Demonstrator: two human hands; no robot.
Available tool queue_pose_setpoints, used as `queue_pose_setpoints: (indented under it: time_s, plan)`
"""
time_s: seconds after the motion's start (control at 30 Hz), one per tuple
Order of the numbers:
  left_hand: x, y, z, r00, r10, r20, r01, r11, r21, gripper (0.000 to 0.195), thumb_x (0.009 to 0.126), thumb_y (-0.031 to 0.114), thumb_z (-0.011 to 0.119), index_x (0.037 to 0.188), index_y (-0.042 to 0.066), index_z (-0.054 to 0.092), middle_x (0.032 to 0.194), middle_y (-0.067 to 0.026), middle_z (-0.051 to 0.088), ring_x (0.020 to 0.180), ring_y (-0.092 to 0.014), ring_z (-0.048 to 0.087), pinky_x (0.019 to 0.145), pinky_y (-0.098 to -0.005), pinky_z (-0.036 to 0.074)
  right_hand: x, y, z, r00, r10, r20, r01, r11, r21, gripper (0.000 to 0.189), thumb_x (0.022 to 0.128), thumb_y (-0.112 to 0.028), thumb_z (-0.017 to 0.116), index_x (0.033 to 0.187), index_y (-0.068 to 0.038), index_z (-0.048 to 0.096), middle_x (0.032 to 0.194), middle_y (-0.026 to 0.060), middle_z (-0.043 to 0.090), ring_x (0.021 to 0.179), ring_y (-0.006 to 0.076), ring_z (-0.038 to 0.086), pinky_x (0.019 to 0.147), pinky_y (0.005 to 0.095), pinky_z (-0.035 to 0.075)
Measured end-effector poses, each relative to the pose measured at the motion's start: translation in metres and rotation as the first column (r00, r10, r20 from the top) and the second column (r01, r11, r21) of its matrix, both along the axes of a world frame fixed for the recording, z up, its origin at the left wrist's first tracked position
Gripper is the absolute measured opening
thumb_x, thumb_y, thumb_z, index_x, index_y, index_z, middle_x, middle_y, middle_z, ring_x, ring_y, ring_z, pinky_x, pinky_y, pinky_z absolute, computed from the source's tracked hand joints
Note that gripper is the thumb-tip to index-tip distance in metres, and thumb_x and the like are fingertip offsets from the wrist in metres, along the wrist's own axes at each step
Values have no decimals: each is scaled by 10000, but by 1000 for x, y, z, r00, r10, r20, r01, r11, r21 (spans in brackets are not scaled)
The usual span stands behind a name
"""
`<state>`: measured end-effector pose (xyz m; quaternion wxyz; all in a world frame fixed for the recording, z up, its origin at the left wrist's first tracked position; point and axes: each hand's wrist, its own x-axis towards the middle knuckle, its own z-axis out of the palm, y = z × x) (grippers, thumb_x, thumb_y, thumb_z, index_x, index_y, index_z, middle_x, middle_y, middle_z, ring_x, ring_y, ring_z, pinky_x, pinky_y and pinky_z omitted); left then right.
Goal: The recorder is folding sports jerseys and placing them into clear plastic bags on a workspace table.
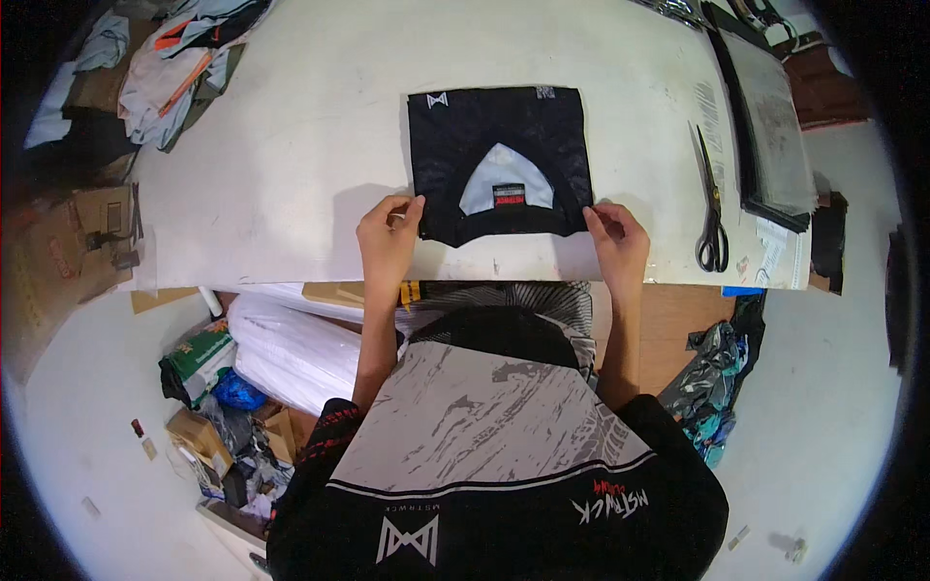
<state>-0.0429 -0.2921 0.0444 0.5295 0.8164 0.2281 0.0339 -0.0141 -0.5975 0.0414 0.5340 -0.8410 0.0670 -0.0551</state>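
Note:
A black shirt (437, 160), folded into a neat near-square, lies flat on the white tabletop (290, 160). Its neck opening faces me and shows a light lining (479, 185) with a red and black neck label (508, 196). White printed marks sit near its two far corners. My left hand (387, 229) pinches the left edge close to the near corner, thumb against index finger. At the opposite edge, my right hand (623, 236) has thumb and fingertips on the fabric in a similar pinch. Any cloth between the fingertips is largely hidden.
Black-handled scissors (712, 232) lie to the right, beside a stack of clear plastic bags (774, 123) with black edges. Loose garments (174, 80) are heaped at the far left, above a cardboard box (65, 240). White wrapped bundles (290, 348) rest below the table's near edge.

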Motion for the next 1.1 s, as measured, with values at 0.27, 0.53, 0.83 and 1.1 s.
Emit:
queue_pose_setpoints:
  time_s: [0.27,0.53,0.83,1.1]
  plan:
    - [94,24,-3,993,-48,112,56,996,-74,300,892,240,714,996,-41,712,743,-37,643,632,-89,534,583,-243,424,97,-4,-6,990,109,86,-109,994,-6,273,901,-196,701,1034,42,697,880,92,715,802,118,634,731,259,500]
    - [146,29,-15,987,-29,158,4,987,158,287,841,213,764,969,-40,721,722,-62,647,575,-107,552,530,-250,432,167,3,-31,975,206,80,-216,966,140,142,894,-47,644,1002,8,717,885,56,717,823,107,642,761,249,506]
    - [157,32,-20,998,-50,33,44,989,143,240,895,203,697,946,-31,711,742,-70,666,617,-138,581,561,-279,467,157,2,-30,978,136,158,-164,969,182,203,854,49,630,1044,13,693,929,78,719,862,139,669,803,261,528]
    - [159,26,-4,993,-99,71,64,920,386,343,888,315,705,996,-10,712,890,-142,723,797,-229,689,744,-327,525,150,9,-21,981,68,179,-88,991,104,201,879,-76,653,1062,-1,686,950,136,714,868,237,688,789,322,532]
